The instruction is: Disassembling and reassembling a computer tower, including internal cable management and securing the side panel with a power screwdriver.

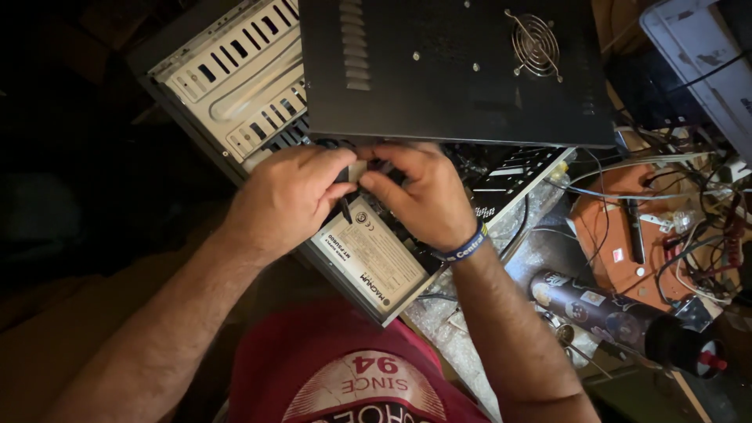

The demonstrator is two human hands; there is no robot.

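The computer case lies open on the counter. A panel rests across its far part, the power supply in its near corner. Right of the case lie tangled cables and a tube.

Both forearms are bare. A blue wristband with pale lettering circles the right wrist. Below it, a red printed T-shirt.
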